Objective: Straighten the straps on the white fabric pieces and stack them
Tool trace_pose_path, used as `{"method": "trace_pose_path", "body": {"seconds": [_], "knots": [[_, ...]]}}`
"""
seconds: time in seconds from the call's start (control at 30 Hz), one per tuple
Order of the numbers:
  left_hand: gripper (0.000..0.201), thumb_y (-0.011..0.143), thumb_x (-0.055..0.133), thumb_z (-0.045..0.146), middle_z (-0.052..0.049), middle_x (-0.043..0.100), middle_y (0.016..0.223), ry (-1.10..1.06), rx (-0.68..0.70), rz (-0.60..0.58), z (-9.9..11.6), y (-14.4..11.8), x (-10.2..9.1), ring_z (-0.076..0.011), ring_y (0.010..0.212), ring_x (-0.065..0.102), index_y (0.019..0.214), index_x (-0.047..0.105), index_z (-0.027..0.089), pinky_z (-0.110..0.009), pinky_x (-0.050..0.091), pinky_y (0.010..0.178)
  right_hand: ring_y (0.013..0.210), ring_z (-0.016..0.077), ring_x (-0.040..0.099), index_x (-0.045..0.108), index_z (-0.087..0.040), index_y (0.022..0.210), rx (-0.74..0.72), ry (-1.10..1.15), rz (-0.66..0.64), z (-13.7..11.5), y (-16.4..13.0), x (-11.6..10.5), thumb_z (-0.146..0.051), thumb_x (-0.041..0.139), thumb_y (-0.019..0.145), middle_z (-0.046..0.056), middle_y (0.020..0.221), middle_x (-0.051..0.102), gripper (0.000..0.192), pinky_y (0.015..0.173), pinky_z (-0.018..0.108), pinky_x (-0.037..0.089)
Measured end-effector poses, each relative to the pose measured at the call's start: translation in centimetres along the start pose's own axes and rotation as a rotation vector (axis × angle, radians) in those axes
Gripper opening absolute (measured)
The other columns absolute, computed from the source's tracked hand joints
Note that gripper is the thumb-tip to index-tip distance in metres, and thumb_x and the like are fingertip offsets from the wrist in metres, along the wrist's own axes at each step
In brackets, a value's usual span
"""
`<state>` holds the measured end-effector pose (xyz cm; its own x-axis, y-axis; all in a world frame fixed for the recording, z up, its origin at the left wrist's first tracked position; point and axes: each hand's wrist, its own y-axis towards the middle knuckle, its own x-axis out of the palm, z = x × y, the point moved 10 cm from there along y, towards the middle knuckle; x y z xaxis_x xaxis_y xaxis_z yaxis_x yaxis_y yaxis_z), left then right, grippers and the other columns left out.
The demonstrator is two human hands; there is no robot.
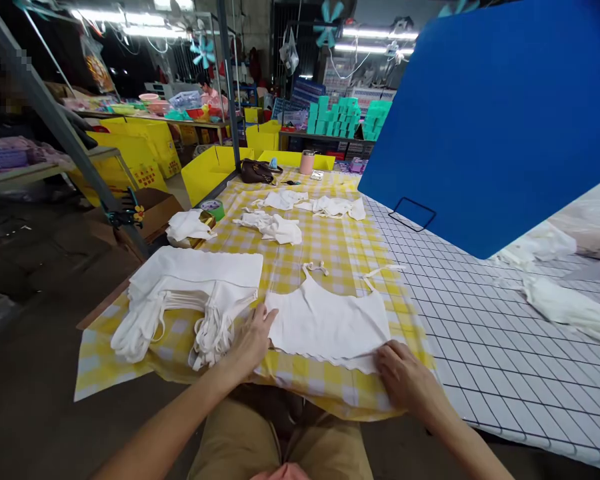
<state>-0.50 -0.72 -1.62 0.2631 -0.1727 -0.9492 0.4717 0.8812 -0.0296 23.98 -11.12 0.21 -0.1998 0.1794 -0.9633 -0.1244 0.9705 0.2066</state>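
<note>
A white strappy top (327,320) lies flat on the yellow checked tablecloth (340,250) in front of me, straps pointing away. My left hand (253,340) rests on its near left corner, fingers flat on the hem. My right hand (405,377) presses the near right corner of the hem. To the left sits a stack of folded white tops (190,293) with their straps hanging toward me.
More loose white garments (275,227) lie farther up the cloth. A green tape roll (213,209), brown bag (257,172) and pink cup (307,162) stand at the far end. A blue board (495,120) leans over the white grid surface (490,333) on the right. A person sits far back.
</note>
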Motion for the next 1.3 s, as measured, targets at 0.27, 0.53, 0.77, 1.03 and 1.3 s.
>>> {"method": "trace_pose_path", "body": {"seconds": [0.27, 0.53, 0.77, 1.03, 1.3], "knots": [[0.045, 0.072, 0.057, 0.007, -0.006, 0.047, 0.103, -0.011, 0.068, 0.109, 0.8, -0.4, -0.3, -0.0204, 0.098, 0.05, 0.115, 0.052, 0.02, -0.032, 0.046, 0.084, 0.068, 0.0197, 0.058, 0.052, -0.019, 0.102, 0.472, -0.039, 0.004, 4.6, -0.9, 0.1, -0.031, 0.035, 0.083, 0.009, 0.1, 0.056, 0.029, 0.053, 0.032, 0.044], [0.016, 0.081, 0.052, 0.01, -0.004, 0.058, 0.083, 0.115, 0.302, 0.085, 4.5, 0.1, 0.4, -0.0198, 0.083, 0.055, 0.088, 0.063, 0.019, -0.033, 0.045, 0.076, 0.07, 0.0185, 0.057, 0.05, -0.021, 0.09, 0.56, 0.207, 0.051, 5.7, -1.2, 0.9, -0.027, 0.038, 0.074, 0.006, 0.09, 0.059, 0.021, 0.063, 0.031, 0.045], [0.028, 0.08, 0.045, 0.004, -0.003, 0.064, 0.08, 0.036, 0.147, 0.272, 2.1, 1.2, -3.0, -0.0178, 0.075, 0.06, 0.094, 0.064, 0.018, -0.028, 0.045, 0.066, 0.089, 0.0217, 0.055, 0.048, -0.022, 0.085, 0.366, 0.02, -0.042, 4.3, -1.2, 1.3, -0.011, 0.039, 0.068, 0.007, 0.093, 0.056, 0.022, 0.066, 0.031, 0.045], [0.03, 0.08, 0.041, 0.005, -0.005, 0.067, 0.086, 0.081, 0.086, 0.378, 0.0, 1.6, -6.9, -0.018, 0.075, 0.063, 0.096, 0.064, 0.017, -0.026, 0.045, 0.064, 0.064, 0.0133, 0.054, 0.046, -0.022, 0.086, 0.152, 0.214, 0.057, 1.6, 0.4, -2.8, -0.008, 0.038, 0.068, 0.005, 0.097, 0.054, 0.024, 0.054, 0.026, 0.043], [0.031, 0.078, 0.042, 0.01, -0.005, 0.067, 0.093, -0.157, -0.002, 0.52, -0.8, 2.2, -14.3, -0.019, 0.084, 0.062, 0.095, 0.067, 0.017, -0.028, 0.047, 0.076, 0.088, 0.0183, 0.057, 0.055, -0.025, 0.082, 0.046, 0.675, 0.143, -0.4, 1.7, -11.5, -0.027, 0.046, 0.084, 0.007, 0.107, 0.052, 0.009, 0.058, 0.024, 0.05]]}}
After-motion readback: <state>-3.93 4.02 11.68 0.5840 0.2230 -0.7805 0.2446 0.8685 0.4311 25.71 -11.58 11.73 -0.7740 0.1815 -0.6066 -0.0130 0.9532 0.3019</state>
